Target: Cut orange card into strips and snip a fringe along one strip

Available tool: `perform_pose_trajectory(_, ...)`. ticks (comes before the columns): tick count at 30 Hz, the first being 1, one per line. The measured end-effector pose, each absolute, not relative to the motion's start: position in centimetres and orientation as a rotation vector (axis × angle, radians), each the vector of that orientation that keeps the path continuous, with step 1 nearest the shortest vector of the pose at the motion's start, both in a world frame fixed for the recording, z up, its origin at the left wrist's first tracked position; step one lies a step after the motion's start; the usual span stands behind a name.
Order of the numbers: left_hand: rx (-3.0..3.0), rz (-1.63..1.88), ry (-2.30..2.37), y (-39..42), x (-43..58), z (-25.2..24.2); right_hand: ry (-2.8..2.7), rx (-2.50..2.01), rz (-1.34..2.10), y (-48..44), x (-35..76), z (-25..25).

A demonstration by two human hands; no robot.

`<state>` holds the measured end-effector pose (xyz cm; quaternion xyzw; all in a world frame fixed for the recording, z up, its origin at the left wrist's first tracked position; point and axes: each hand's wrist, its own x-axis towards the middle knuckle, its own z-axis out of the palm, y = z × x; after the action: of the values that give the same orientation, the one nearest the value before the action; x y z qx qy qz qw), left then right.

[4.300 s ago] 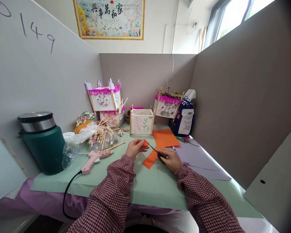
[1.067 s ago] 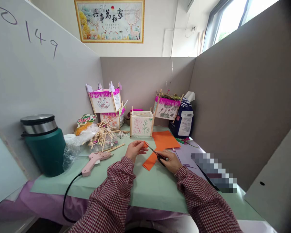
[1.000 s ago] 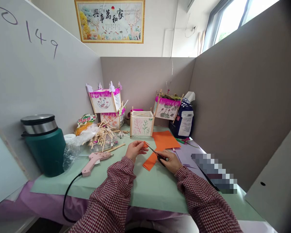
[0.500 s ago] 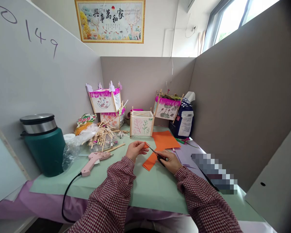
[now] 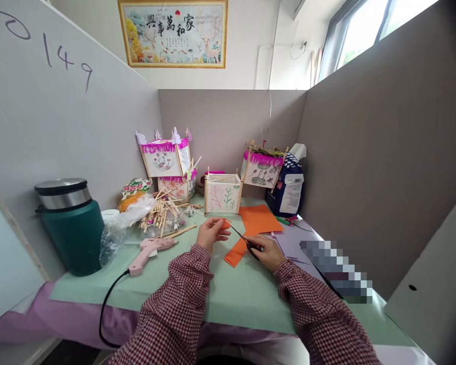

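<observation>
My left hand (image 5: 212,234) pinches a small piece of orange paper (image 5: 225,224) between thumb and fingers. Black-handled scissors (image 5: 253,248) are in my right hand (image 5: 268,251), their blades pointing left toward that small piece. Whether the blades touch the paper I cannot tell. Below the scissors lies an orange paper strip (image 5: 235,253) on the green tabletop. A larger orange sheet (image 5: 260,219) rests just behind, and purple paper (image 5: 289,243) lies to the right of it.
A white paper lantern (image 5: 222,193) with drawn branches stands behind my hands. To the left are a pink glue gun (image 5: 148,253), a pile of wooden sticks (image 5: 161,210) and a green flask (image 5: 72,233). More decorated lanterns (image 5: 162,157) stand at the back.
The small orange piece in my left hand has turned slightly, and its visible part sits a little further left. My right hand and the scissors stay nearly in place.
</observation>
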<state>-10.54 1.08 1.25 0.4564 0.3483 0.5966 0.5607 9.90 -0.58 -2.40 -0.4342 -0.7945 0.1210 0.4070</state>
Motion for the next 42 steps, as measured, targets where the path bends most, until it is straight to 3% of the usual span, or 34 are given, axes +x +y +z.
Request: perform_pose_trajectory(42, 1.066, 1.316, 0.806, 1.4, -10.47, 0.63, -2.017, -1.064, 0.325, -1.06, 9.67, -2.02)
